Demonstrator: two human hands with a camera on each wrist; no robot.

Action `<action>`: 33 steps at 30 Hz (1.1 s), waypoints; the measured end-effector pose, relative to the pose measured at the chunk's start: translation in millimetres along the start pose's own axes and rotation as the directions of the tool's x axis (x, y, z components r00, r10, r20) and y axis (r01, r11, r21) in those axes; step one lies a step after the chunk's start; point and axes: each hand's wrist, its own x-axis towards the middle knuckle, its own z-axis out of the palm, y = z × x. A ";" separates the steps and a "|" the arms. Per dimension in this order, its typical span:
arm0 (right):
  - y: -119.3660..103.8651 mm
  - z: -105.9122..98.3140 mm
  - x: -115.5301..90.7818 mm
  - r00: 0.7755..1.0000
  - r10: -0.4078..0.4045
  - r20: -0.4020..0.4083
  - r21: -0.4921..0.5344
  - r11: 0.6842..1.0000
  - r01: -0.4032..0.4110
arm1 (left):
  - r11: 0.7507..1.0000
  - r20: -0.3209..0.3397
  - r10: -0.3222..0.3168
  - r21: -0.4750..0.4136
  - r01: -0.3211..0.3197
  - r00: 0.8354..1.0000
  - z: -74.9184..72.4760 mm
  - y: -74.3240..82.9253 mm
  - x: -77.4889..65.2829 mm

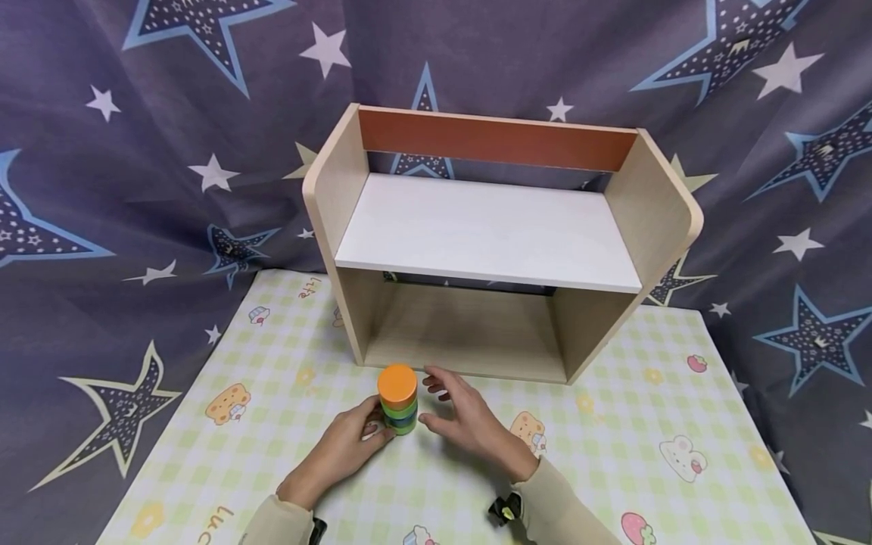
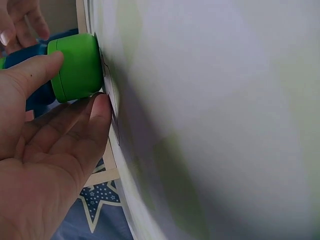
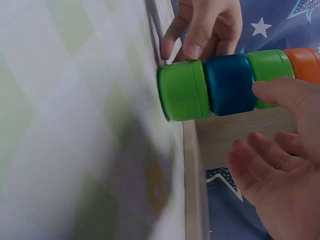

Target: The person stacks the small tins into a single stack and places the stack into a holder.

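A column of small round lidded jars stands upright on the tablecloth: a green jar (image 3: 182,90) at the bottom, then a blue jar (image 3: 230,85), another green jar (image 3: 270,65), and an orange jar (image 1: 398,384) on top. My left hand (image 1: 350,439) is at the column's left, its loosely bent fingers and thumb right at the bottom green jar. In the left wrist view the thumb (image 2: 40,70) overlaps that jar's side. To the right of the column, my right hand (image 1: 470,416) has its fingers spread and relaxed, thumb toward the jars, nothing held.
Just behind the jars stands a wooden shelf unit (image 1: 463,329) with a white middle shelf (image 1: 487,227) and a reddish-brown back rail (image 1: 497,138). A checked cloth (image 1: 613,469) covers the table. Star-patterned curtains (image 1: 272,182) hang around the back and sides.
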 end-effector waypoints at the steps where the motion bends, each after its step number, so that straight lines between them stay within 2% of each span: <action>1: 0.7 1.3 -0.3 1.000 0.009 0.004 0.010 1.000 -0.009 | 1.000 -0.002 0.001 0.002 -0.001 1.000 -0.2 0.2 0.0; 7: 3.9 8.7 -3.0 0.998 0.062 0.033 0.059 0.996 -0.064 | 1.000 -0.003 -0.006 -0.008 0.006 1.000 -1.2 2.0 -0.3; 21: 9.5 23.4 -5.0 0.987 0.128 0.094 0.088 0.987 -0.136 | 0.999 0.011 -0.007 -0.033 0.007 1.000 -1.9 1.1 -0.5; 33: 11.6 33.5 -2.4 0.987 0.135 0.089 0.109 0.984 -0.144 | 0.999 0.013 -0.005 -0.037 0.006 1.000 -2.3 0.2 -0.4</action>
